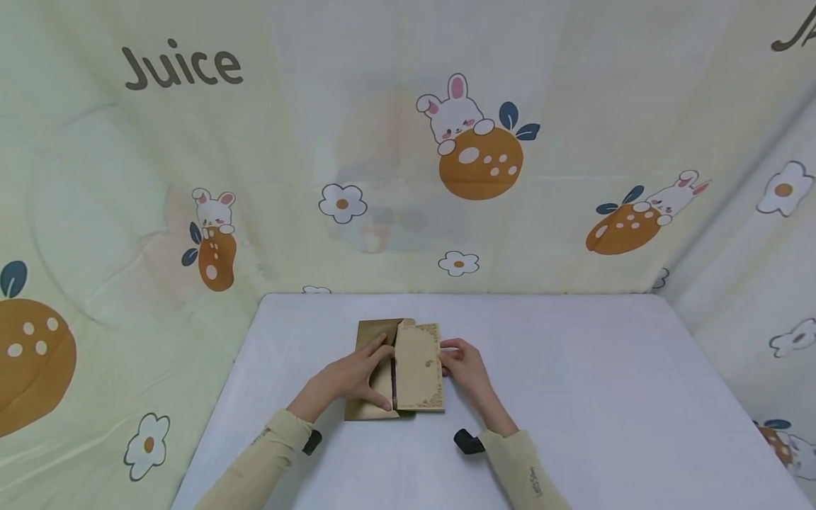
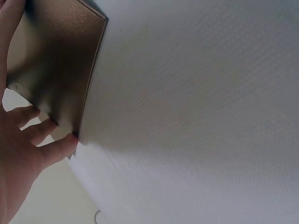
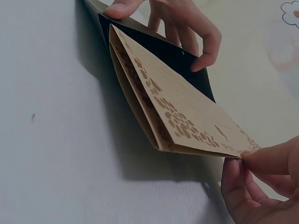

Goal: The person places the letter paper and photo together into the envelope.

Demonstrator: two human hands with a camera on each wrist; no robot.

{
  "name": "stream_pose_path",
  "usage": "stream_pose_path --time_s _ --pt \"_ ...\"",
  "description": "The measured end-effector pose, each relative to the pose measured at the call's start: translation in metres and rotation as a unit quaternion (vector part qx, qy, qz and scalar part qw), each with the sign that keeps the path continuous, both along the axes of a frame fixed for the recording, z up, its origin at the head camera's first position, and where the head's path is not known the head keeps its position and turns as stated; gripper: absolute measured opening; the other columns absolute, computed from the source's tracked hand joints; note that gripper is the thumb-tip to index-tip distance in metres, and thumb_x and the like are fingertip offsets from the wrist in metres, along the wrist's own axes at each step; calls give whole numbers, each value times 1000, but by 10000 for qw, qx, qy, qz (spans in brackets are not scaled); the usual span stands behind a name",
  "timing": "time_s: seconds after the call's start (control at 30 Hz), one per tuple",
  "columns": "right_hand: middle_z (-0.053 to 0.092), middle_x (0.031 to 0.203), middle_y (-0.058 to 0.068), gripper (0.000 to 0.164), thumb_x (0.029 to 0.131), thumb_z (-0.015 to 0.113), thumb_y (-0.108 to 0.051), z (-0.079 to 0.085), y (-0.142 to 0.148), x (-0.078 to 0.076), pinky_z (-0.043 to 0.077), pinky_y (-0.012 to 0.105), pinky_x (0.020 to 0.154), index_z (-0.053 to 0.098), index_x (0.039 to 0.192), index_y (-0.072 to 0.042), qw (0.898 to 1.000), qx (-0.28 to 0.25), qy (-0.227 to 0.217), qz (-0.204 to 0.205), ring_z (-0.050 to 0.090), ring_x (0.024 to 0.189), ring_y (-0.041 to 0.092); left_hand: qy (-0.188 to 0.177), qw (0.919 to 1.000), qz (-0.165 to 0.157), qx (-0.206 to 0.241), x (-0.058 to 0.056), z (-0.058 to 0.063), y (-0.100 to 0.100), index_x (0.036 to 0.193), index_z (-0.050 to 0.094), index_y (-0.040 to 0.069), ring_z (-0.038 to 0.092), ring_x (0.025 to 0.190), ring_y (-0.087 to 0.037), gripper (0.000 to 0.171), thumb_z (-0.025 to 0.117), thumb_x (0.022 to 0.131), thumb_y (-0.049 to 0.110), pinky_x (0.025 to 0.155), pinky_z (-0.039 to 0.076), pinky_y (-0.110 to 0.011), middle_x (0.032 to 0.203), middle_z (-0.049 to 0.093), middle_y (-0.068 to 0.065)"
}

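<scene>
A gold-brown envelope (image 1: 370, 329) lies on the white table, its dark inside showing at the mouth in the right wrist view. My left hand (image 1: 355, 375) spans it with thumb and fingers spread; the thumb and a bent finger hold the mouth's edge. In the left wrist view, other fingertips press the envelope's shiny surface (image 2: 65, 51). A folded cream card (image 1: 417, 370) with brown floral corners stands partly in the mouth, most of it outside to the right. My right hand (image 1: 468, 368) pinches the card's outer edge between thumb and fingers, at a corner in the right wrist view.
The white table (image 1: 586, 397) extends to both sides. Behind it hangs a pale curtain (image 1: 395, 142) printed with rabbits, oranges and flowers. A black wrist piece (image 1: 469, 442) shows at my right cuff, another (image 1: 312, 443) at my left.
</scene>
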State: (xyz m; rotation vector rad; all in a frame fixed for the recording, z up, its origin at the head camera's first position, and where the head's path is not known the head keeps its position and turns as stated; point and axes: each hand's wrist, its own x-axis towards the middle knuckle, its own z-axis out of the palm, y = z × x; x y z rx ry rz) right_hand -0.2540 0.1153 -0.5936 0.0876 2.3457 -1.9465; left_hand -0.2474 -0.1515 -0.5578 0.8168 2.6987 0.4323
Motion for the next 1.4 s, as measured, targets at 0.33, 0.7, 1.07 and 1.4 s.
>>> stream_pose_path --time_s 0.33,0.7,1.07,1.4 --pt "74 94 25 24 94 63 2 3 -14 -4 59 28 66 63 117 8 10000 25 0 94 69 71 14 5 10000 12 -23 -3 -3 -1 152 31 25 32 150 -38 107 77 69 73 100 50 -52 169 11 -16" --pt "75 93 24 23 90 68 0 4 -31 -8 57 28 67 67 113 6 9979 522 229 297 72 72 19 23 10000 9 -55 -2 0 0 153 30 24 30 150 -37 108 76 69 74 105 47 -51 169 13 -15" --pt "75 88 20 24 90 67 1 5 -50 -11 58 26 63 67 114 8 9944 719 382 678 73 70 20 39 10000 8 -56 -3 -2 -1 153 30 25 33 149 -37 108 76 69 74 104 48 -51 169 14 -15" --pt "74 88 20 25 91 63 4 4 -65 -10 60 29 66 65 116 9 9920 782 444 885 73 72 23 127 9999 -38 -9 -4 -3 -2 153 30 24 36 147 -38 107 76 69 74 102 50 -50 168 14 -15"
